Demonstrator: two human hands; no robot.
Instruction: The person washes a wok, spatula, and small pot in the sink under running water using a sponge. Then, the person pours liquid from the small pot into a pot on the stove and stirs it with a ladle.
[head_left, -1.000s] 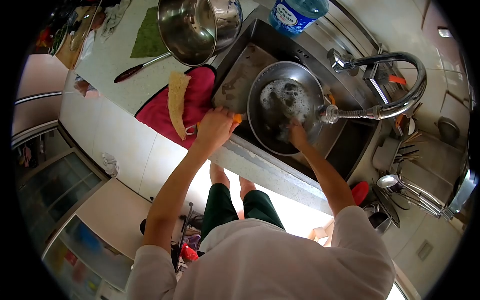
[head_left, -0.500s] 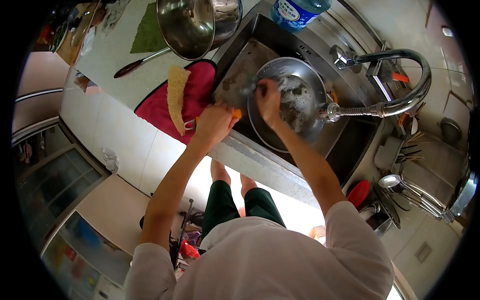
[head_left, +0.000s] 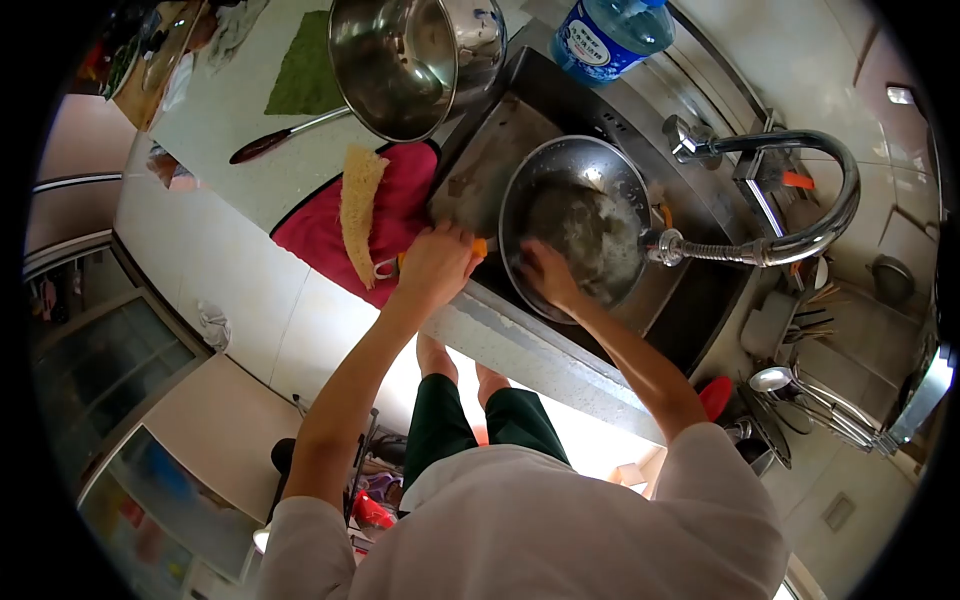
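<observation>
A round metal pan (head_left: 622,168) sits in the sink (head_left: 500,125) with stirred-up, foamy water inside. My left hand (head_left: 437,262) is closed around its orange handle (head_left: 481,247), at the sink's front-left edge; the handle's metal ring end pokes out beyond the hand. Inside the pan, my right hand (head_left: 545,272) is low against the near-left wall. Its fingers are blurred and dark, so whether they hold anything does not show. The faucet (head_left: 840,150) has its spout end over the pan's right rim.
Left of the sink, a loofah piece (head_left: 358,215) lies on a red cloth (head_left: 410,180). A steel pot (head_left: 395,70) with a long handle and a green mat (head_left: 300,75) are behind it. A blue detergent bottle (head_left: 610,40) stands at the sink's back; ladles (head_left: 820,395) hang at right.
My right hand has gone from over the pan's left-middle part down to its near-left wall. My left hand keeps its grip on the handle. The whole view has shifted slightly.
</observation>
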